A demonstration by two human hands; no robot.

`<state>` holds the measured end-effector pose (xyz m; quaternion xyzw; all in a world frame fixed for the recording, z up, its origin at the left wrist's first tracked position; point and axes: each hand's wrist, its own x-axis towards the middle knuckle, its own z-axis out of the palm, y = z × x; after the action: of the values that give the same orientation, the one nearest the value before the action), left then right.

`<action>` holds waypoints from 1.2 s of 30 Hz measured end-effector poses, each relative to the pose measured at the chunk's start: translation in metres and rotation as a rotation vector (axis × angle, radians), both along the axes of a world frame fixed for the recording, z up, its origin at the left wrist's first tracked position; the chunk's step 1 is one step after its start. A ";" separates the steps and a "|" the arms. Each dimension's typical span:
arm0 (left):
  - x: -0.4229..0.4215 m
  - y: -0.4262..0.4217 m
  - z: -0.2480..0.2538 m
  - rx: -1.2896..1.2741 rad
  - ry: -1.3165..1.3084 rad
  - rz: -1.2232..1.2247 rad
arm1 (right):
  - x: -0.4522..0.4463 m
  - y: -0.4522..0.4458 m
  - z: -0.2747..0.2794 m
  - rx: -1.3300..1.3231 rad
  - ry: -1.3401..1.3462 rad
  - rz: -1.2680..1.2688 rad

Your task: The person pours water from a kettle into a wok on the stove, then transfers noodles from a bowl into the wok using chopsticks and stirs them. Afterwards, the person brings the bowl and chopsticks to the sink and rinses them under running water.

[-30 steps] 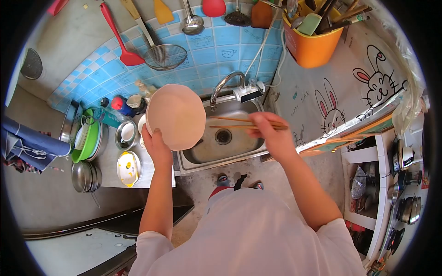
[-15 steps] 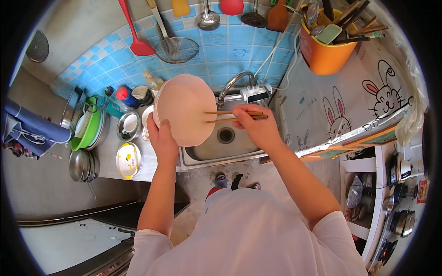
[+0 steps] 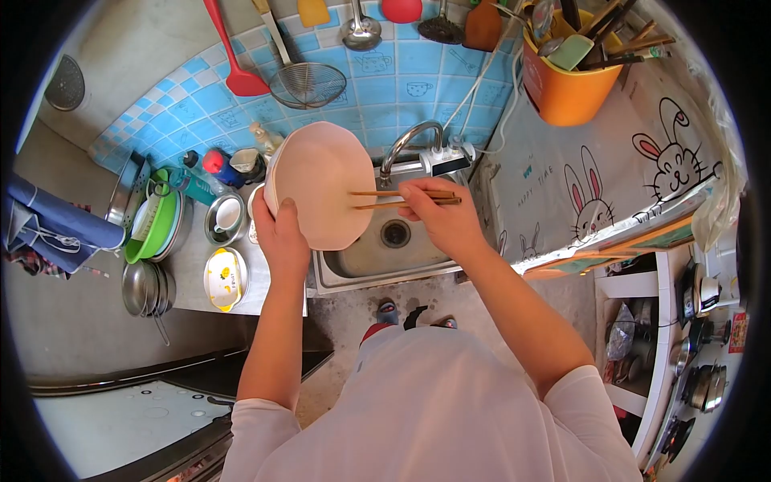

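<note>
A pale pink bowl (image 3: 325, 173) with a faceted rim is tilted on its side above the left part of the sink, its inside turned toward my right hand. My left hand (image 3: 279, 233) grips its near left edge, thumb over the rim; the edge looks layered, and I cannot tell whether more than one bowl is there. My right hand (image 3: 430, 210) is closed around a pair of wooden chopsticks (image 3: 385, 194). Their tips point left, in front of the bowl's inside; whether they touch it I cannot tell.
Below is a steel sink (image 3: 345, 265) with a curved faucet (image 3: 414, 128) behind. On the left counter stand a yellow-and-white dish (image 3: 226, 279), a metal bowl (image 3: 215, 225) and a green basin (image 3: 163, 217). An orange utensil holder (image 3: 566, 92) stands at the right; a strainer (image 3: 307, 85) hangs on the wall.
The bowl and both hands have shifted slightly up and to the left. Both grips look the same.
</note>
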<state>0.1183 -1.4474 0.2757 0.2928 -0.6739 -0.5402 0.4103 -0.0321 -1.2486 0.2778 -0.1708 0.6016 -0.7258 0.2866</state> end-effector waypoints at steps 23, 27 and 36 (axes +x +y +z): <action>-0.004 -0.008 -0.003 -0.051 -0.110 0.012 | 0.013 -0.005 -0.017 -0.020 0.006 0.016; -0.005 -0.007 0.000 -0.029 -0.114 -0.010 | 0.014 -0.005 -0.016 0.000 0.025 0.033; -0.007 -0.004 0.011 -0.031 -0.167 -0.046 | 0.016 -0.010 -0.019 -0.022 0.026 0.067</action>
<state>0.1109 -1.4512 0.2865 0.3149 -0.7206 -0.5125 0.3448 -0.0158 -1.2584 0.2587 -0.2036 0.5913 -0.7199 0.3011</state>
